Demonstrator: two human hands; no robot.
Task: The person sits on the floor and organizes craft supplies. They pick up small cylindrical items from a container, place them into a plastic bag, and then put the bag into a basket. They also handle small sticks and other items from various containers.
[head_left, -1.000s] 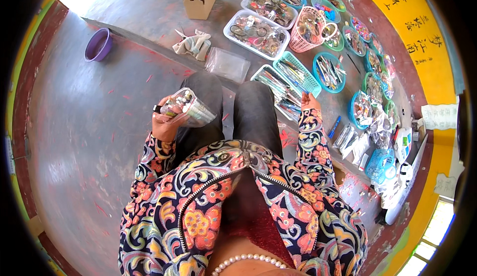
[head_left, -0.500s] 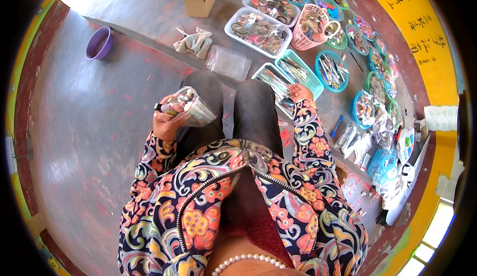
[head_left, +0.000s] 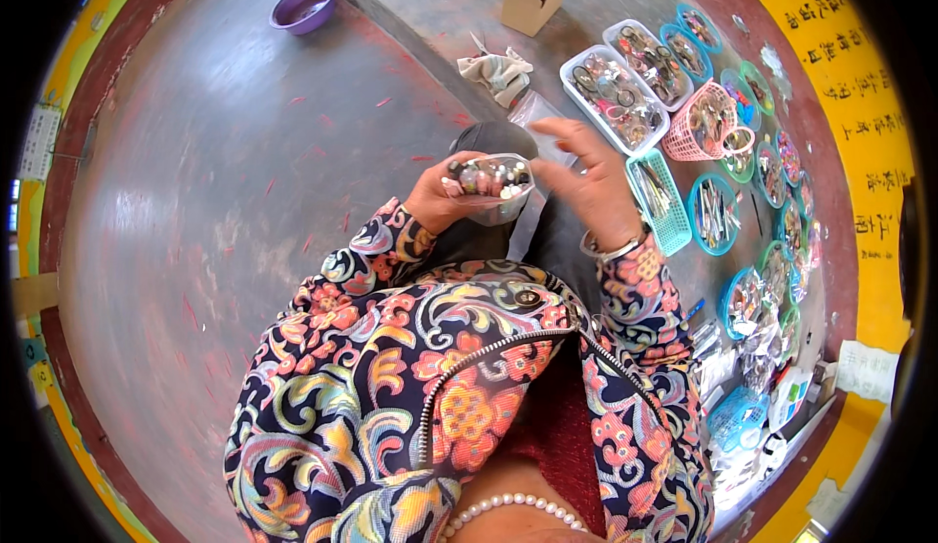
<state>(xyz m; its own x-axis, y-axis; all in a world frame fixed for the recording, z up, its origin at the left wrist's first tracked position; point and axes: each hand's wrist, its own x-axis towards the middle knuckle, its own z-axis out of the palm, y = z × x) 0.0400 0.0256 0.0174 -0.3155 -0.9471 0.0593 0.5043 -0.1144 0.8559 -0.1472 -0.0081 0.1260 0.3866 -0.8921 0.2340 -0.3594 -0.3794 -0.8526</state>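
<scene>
Head camera: your left hand (head_left: 437, 196) is gripping a clear plastic tub (head_left: 503, 212) above your lap, and your right hand (head_left: 594, 191) is hovering at its three o'clock with fingers apart, contact with the rim being unclear. Inside, small pieces are crowding together, showing white, black and pinkish ends. From the tub, a teal basket (head_left: 661, 234) is sitting at three o'clock, a white tray (head_left: 599, 117) at two, a cardboard box (head_left: 531, 15) near twelve and a purple basin (head_left: 311, 24) between ten and eleven. All four are resting on a grey, red-flecked floor (head_left: 225, 181). Beyond, a yellow wall band (head_left: 879, 294) is curving past three o'clock.
</scene>
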